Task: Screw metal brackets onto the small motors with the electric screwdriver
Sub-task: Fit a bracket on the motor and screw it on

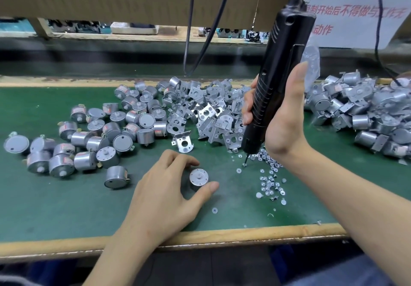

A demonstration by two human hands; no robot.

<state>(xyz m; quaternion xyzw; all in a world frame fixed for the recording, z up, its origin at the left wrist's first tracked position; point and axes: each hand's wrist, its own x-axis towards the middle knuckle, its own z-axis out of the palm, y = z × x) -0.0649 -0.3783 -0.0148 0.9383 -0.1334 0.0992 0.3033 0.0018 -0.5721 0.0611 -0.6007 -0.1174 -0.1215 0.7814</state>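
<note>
My left hand holds a small round silver motor between thumb and fingers; it stands shaft-up on the green mat. My right hand grips the black electric screwdriver, held nearly upright. Its bit tip touches a small screw at the edge of a scatter of screws and white washers, to the right of the held motor. A single metal bracket lies just beyond my left hand.
Loose motors cover the mat's left and middle. A pile of brackets lies at centre back. Motors with brackets fitted are heaped at the right. Black cables hang overhead. A wooden edge borders the mat in front.
</note>
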